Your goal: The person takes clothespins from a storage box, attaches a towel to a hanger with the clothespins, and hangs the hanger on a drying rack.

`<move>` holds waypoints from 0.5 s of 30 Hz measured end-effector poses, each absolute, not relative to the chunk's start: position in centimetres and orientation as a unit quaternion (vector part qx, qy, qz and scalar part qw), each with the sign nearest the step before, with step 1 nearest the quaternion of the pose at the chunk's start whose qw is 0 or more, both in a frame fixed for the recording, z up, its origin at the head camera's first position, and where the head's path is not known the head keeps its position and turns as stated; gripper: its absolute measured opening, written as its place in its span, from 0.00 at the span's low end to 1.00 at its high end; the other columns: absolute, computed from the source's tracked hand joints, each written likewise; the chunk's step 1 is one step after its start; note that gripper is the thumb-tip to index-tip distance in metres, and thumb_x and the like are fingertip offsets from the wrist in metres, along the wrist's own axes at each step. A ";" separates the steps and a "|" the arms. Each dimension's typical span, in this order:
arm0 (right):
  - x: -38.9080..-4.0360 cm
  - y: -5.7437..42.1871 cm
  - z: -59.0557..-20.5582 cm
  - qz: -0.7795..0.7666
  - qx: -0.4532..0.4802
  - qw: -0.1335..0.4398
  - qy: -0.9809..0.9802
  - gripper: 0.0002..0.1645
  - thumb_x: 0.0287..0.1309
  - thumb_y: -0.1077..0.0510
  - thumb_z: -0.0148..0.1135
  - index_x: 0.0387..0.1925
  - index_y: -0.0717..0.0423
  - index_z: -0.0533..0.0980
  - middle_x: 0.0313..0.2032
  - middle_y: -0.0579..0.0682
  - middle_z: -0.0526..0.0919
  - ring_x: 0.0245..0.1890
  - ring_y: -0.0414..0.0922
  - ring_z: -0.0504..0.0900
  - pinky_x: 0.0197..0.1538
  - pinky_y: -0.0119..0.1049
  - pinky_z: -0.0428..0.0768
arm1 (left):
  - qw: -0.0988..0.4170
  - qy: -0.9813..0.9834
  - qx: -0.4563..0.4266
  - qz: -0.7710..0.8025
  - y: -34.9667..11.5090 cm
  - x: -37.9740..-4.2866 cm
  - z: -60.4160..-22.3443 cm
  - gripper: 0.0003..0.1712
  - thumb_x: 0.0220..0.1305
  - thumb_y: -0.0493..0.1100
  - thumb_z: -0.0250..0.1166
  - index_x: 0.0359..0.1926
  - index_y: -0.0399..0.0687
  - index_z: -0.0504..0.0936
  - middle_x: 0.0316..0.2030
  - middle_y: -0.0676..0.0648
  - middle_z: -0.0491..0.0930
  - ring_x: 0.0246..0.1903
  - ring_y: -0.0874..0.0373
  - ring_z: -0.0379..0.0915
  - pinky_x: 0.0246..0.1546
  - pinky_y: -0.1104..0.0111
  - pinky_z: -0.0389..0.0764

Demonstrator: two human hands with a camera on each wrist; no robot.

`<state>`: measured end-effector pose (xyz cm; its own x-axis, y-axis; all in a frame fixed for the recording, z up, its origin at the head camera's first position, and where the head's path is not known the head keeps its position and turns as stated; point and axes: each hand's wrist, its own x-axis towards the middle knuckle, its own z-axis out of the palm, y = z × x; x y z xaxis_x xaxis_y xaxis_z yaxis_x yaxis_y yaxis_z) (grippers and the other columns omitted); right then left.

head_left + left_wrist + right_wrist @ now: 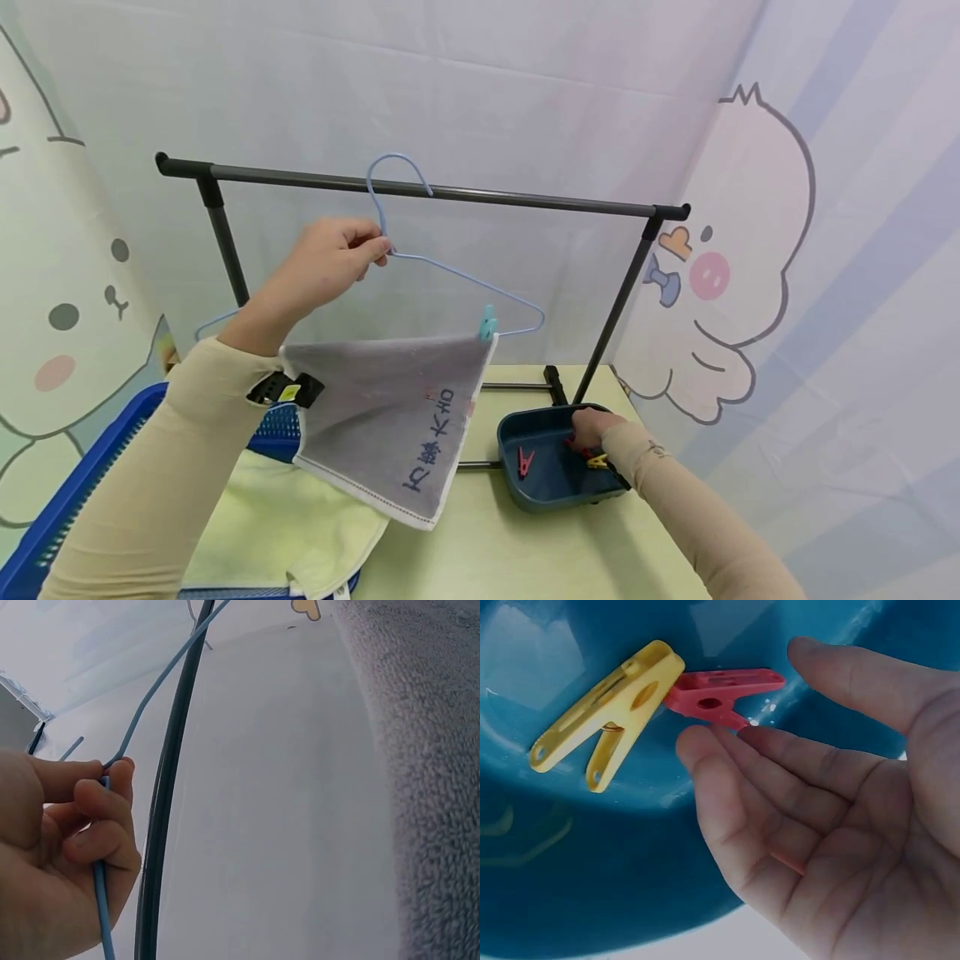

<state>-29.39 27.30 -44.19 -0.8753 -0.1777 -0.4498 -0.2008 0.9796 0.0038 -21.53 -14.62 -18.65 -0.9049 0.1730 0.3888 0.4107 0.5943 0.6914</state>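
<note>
Against a pale curtain (525, 100) printed with cartoon figures, a dark rack (510, 198) stands on the tabletop (450, 562). At my left sits a blue basket (86, 482), with a pale yellow cloth (277, 525) in it. A grey towel (375, 408) with a white edge hangs in front of me from a light-blue hanger (468, 277), whose hook shows in front of the rack's rail; I can't tell whether it rests there. Toward my right is a dark blue bin (555, 500). My hands are well apart: the left hand (333, 254) pinches the hanger just below its hook, while the right hand (855, 825) reaches down into the bin, thumb and fingers parted, fingertips right by a red clip (724, 694); whether they touch it I can't tell. A yellow clip (634, 697) lies beside that red one, and another red clip (522, 463) lies near the bin's left side. A light-blue peg (487, 325) fastens the towel's right corner to the hanger's lower bar.
</note>
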 end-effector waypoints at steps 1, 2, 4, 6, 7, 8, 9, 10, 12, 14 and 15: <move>-29.4 27.3 -44.3 0.028 -0.099 0.228 0.968 0.13 0.56 0.57 0.65 0.19 0.54 0.75 0.15 0.45 0.71 0.16 0.40 0.67 0.24 0.34 0.65 | 0.141 -0.879 -0.166 -0.424 -14.6 -21.6 -18.7 0.16 0.71 0.48 0.53 0.38 0.42 0.81 0.28 0.45 0.74 0.26 0.53 0.64 0.24 0.65 0.62; -29.4 27.3 -44.3 0.030 -0.101 0.226 0.968 0.12 0.56 0.57 0.65 0.20 0.54 0.75 0.16 0.46 0.71 0.17 0.41 0.68 0.24 0.34 0.66 | 0.140 -0.877 -0.166 -0.428 -14.5 -21.6 -18.7 0.16 0.71 0.48 0.53 0.38 0.42 0.81 0.27 0.45 0.74 0.25 0.53 0.64 0.24 0.65 0.62; -29.4 27.3 -44.5 0.035 -0.110 0.222 0.968 0.11 0.55 0.57 0.66 0.22 0.55 0.75 0.19 0.46 0.73 0.18 0.41 0.70 0.26 0.34 0.67 | 0.138 -0.874 -0.168 -0.435 -14.4 -21.7 -18.6 0.16 0.71 0.48 0.53 0.38 0.41 0.81 0.25 0.45 0.73 0.24 0.53 0.63 0.23 0.65 0.61; -29.5 27.3 -44.6 0.032 -0.111 0.218 0.969 0.10 0.55 0.56 0.67 0.23 0.55 0.75 0.20 0.47 0.74 0.20 0.42 0.71 0.27 0.34 0.68 | 0.136 -0.871 -0.170 -0.439 -14.3 -21.7 -18.6 0.16 0.71 0.48 0.53 0.38 0.42 0.81 0.23 0.44 0.71 0.23 0.53 0.61 0.22 0.66 0.60; -29.5 27.3 -44.6 0.029 -0.109 0.218 0.970 0.10 0.55 0.56 0.67 0.24 0.56 0.75 0.20 0.48 0.75 0.20 0.42 0.71 0.27 0.35 0.69 | 0.135 -0.871 -0.172 -0.441 -14.2 -21.7 -18.5 0.16 0.71 0.48 0.53 0.38 0.42 0.81 0.22 0.44 0.70 0.22 0.53 0.61 0.21 0.66 0.59; -29.5 27.2 -44.7 0.027 -0.106 0.217 0.970 0.10 0.55 0.56 0.67 0.23 0.56 0.75 0.20 0.48 0.75 0.20 0.42 0.71 0.27 0.35 0.69 | 0.134 -0.870 -0.173 -0.441 -14.1 -21.7 -18.5 0.16 0.71 0.49 0.53 0.38 0.42 0.81 0.22 0.44 0.69 0.22 0.53 0.60 0.21 0.66 0.58; -29.5 27.2 -44.6 0.025 -0.103 0.216 0.971 0.10 0.54 0.57 0.67 0.23 0.56 0.75 0.20 0.48 0.75 0.20 0.42 0.71 0.27 0.35 0.69 | 0.133 -0.870 -0.175 -0.442 -14.0 -21.7 -18.5 0.16 0.71 0.49 0.53 0.37 0.42 0.81 0.22 0.44 0.69 0.22 0.53 0.60 0.20 0.66 0.58; -29.4 27.2 -44.6 0.023 -0.102 0.214 0.971 0.10 0.54 0.57 0.67 0.23 0.56 0.75 0.20 0.48 0.74 0.19 0.42 0.71 0.26 0.35 0.69 | 0.133 -0.869 -0.176 -0.442 -13.8 -21.7 -18.5 0.16 0.71 0.49 0.53 0.37 0.42 0.81 0.22 0.44 0.69 0.22 0.53 0.60 0.20 0.66 0.58; -29.4 27.1 -44.6 0.025 -0.099 0.211 0.972 0.11 0.53 0.57 0.68 0.22 0.55 0.75 0.19 0.47 0.74 0.19 0.42 0.70 0.26 0.34 0.68 | 0.133 -0.868 -0.179 -0.443 -13.6 -21.7 -18.6 0.15 0.71 0.48 0.54 0.37 0.42 0.81 0.23 0.43 0.70 0.22 0.53 0.61 0.21 0.66 0.59; -29.4 27.0 -44.5 0.027 -0.098 0.205 0.973 0.11 0.53 0.57 0.68 0.21 0.55 0.75 0.19 0.47 0.74 0.18 0.41 0.70 0.25 0.34 0.67 | 0.133 -0.868 -0.180 -0.443 -13.3 -21.8 -18.7 0.15 0.71 0.48 0.54 0.37 0.42 0.81 0.23 0.43 0.71 0.23 0.53 0.62 0.21 0.66 0.59; -29.4 26.9 -44.5 0.026 -0.098 0.202 0.974 0.11 0.53 0.57 0.68 0.21 0.55 0.75 0.18 0.47 0.74 0.18 0.42 0.70 0.25 0.34 0.67 | 0.133 -0.867 -0.181 -0.445 -13.2 -21.8 -18.7 0.14 0.71 0.47 0.54 0.37 0.42 0.81 0.24 0.44 0.71 0.23 0.53 0.62 0.21 0.66 0.59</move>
